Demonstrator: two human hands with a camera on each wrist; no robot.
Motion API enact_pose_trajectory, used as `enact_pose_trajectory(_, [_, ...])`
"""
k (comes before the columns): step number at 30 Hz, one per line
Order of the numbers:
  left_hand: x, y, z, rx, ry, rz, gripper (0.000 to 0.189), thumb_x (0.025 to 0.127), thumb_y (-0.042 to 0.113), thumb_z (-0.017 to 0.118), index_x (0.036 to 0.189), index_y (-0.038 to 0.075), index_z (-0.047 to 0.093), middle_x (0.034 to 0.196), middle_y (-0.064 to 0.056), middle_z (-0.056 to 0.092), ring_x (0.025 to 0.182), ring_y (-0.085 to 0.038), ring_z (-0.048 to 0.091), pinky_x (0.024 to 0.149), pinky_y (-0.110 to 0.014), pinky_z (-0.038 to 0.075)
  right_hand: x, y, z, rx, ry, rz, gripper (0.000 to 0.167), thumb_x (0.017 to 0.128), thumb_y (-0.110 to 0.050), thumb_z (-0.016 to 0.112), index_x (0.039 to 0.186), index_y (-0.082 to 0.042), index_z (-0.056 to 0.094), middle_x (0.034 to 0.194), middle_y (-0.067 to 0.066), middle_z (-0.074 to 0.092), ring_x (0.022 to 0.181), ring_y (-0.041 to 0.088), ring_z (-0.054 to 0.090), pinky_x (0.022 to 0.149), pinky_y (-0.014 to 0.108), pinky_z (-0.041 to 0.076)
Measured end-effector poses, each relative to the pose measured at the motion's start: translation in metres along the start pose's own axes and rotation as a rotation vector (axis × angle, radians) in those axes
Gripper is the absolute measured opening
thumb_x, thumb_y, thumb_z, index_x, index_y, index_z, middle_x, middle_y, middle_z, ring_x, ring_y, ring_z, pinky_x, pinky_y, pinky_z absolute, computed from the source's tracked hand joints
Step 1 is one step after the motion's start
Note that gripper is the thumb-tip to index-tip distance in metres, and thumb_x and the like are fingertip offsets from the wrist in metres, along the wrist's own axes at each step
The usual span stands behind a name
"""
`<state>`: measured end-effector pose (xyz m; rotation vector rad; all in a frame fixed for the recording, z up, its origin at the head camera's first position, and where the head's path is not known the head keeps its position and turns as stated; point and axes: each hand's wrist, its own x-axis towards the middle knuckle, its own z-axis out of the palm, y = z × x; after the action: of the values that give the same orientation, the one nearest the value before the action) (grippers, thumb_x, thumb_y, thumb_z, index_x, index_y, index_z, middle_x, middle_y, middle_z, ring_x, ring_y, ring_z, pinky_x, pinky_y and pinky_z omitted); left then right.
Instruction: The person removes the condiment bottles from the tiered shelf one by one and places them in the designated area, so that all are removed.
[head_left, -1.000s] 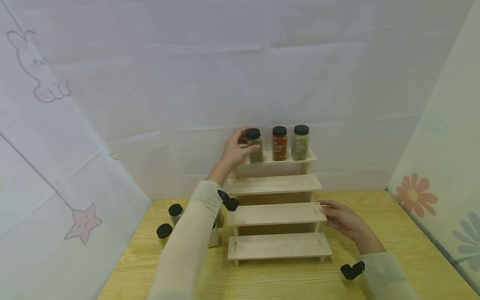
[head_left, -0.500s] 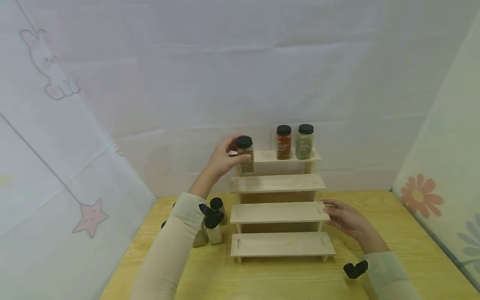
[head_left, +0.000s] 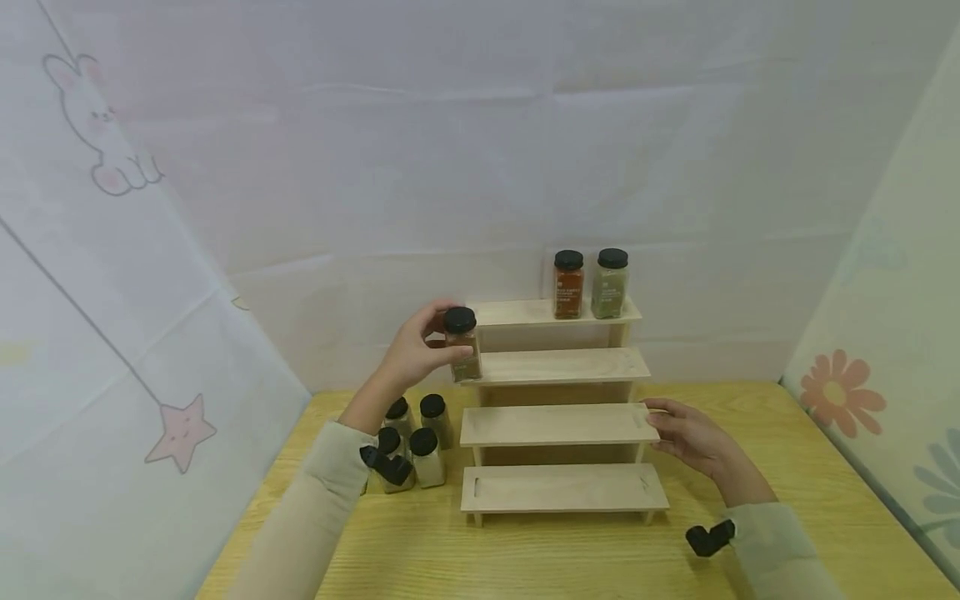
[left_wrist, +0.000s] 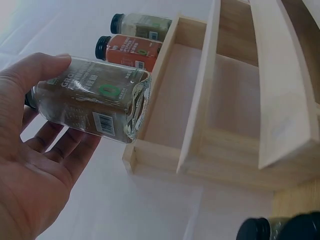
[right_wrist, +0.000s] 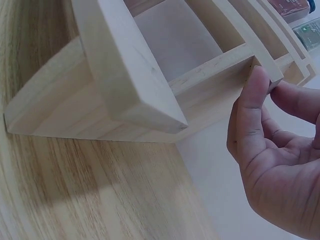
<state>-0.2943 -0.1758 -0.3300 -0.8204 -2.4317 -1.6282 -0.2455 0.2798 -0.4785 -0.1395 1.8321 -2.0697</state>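
My left hand (head_left: 416, 346) grips a glass spice jar (head_left: 463, 358) with a black lid and brown powder inside. The jar is in the air beside the left ends of the upper shelves; its label shows in the left wrist view. My right hand (head_left: 693, 437) pinches the right end of a lower step of the wooden tiered rack (head_left: 555, 425), thumb and finger on the board's edge in the right wrist view. On the top shelf stand a jar of red powder (head_left: 568, 285) and a jar of green powder (head_left: 611, 285), side by side toward the right.
Several black-lidded jars (head_left: 428, 458) stand close together on the wooden table (head_left: 420, 550), left of the rack, partly behind the left sleeve. White cloth (head_left: 420, 167) with printed drawings hangs behind and at both sides.
My left hand has lifted the spice jar off the top shelf and carried it left and down, away from the red and green jars. The right hand keeps its hold on the rack.
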Motion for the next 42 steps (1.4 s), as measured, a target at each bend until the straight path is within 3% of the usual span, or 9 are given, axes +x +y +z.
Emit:
enact_pose_trajectory(6, [-0.023, -0.005, -0.008, 0.002, -0.004, -0.026, 0.062, 0.084, 0.012, 0.084, 0.138, 0.015, 0.053, 0.120, -0.011, 0.063, 0.103, -0.027, 0.060, 0.091, -0.038, 0.054, -0.001, 0.002, -0.002, -0.012, -0.007, 0.002, 0.066, 0.106, -0.016, 0.054, 0.158, 0.003, 0.017, 0.123, 0.005, 0.040, 0.081, 0.007, 0.056, 0.080, 0.028, 0.057])
enact_pose_trajectory(12, [-0.044, -0.010, -0.013, -0.009, -0.015, -0.017, 0.060, 0.084, 0.007, 0.083, 0.136, 0.012, 0.053, 0.120, -0.013, 0.062, 0.104, -0.025, 0.061, 0.086, -0.031, 0.056, -0.002, 0.004, -0.003, -0.004, -0.007, -0.002, 0.063, 0.106, -0.016, 0.055, 0.157, 0.001, 0.022, 0.123, 0.007, 0.038, 0.082, 0.008, 0.055, 0.079, 0.027, 0.057])
enact_pose_trajectory(17, [-0.060, -0.016, -0.016, -0.019, -0.016, -0.012, 0.059, 0.084, 0.005, 0.083, 0.135, 0.010, 0.053, 0.120, -0.013, 0.062, 0.105, -0.021, 0.063, 0.085, -0.030, 0.055, -0.003, 0.004, -0.002, 0.004, -0.003, 0.000, 0.059, 0.105, -0.016, 0.057, 0.154, -0.002, 0.028, 0.120, 0.007, 0.039, 0.083, 0.008, 0.053, 0.079, 0.027, 0.057])
enact_pose_trajectory(22, [-0.074, -0.019, -0.019, -0.016, -0.040, -0.017, 0.064, 0.082, 0.005, 0.084, 0.136, 0.009, 0.051, 0.124, -0.014, 0.061, 0.107, -0.022, 0.065, 0.087, -0.031, 0.056, -0.003, 0.005, -0.002, -0.011, 0.006, -0.001, 0.068, 0.105, -0.017, 0.057, 0.158, 0.003, 0.019, 0.120, 0.005, 0.042, 0.084, 0.008, 0.054, 0.079, 0.027, 0.057])
enact_pose_trajectory(27, [-0.088, -0.022, -0.022, -0.007, -0.067, -0.020, 0.063, 0.083, 0.006, 0.084, 0.137, 0.009, 0.050, 0.126, -0.014, 0.059, 0.111, -0.023, 0.064, 0.088, -0.031, 0.057, -0.002, 0.006, -0.002, -0.004, 0.000, -0.005, 0.066, 0.105, -0.017, 0.057, 0.157, 0.002, 0.021, 0.111, 0.003, 0.045, 0.081, 0.007, 0.055, 0.080, 0.027, 0.057])
enact_pose_trajectory(31, [-0.100, -0.026, -0.023, 0.006, -0.077, -0.001, 0.062, 0.083, 0.006, 0.083, 0.136, 0.011, 0.051, 0.124, -0.013, 0.060, 0.106, -0.023, 0.067, 0.089, -0.033, 0.057, -0.001, 0.005, -0.002, 0.018, -0.009, -0.011, 0.062, 0.105, -0.015, 0.057, 0.155, 0.001, 0.025, 0.104, 0.001, 0.047, 0.078, 0.008, 0.054, 0.078, 0.027, 0.057])
enact_pose_trajectory(42, [-0.131, -0.039, -0.017, -0.005, -0.122, 0.012, 0.062, 0.086, 0.008, 0.082, 0.138, 0.008, 0.050, 0.123, -0.013, 0.059, 0.098, -0.022, 0.068, 0.081, -0.036, 0.058, -0.001, 0.004, -0.002, 0.009, -0.006, -0.009, 0.061, 0.105, -0.015, 0.056, 0.156, 0.001, 0.024, 0.106, 0.002, 0.046, 0.077, 0.008, 0.053, 0.078, 0.026, 0.057])
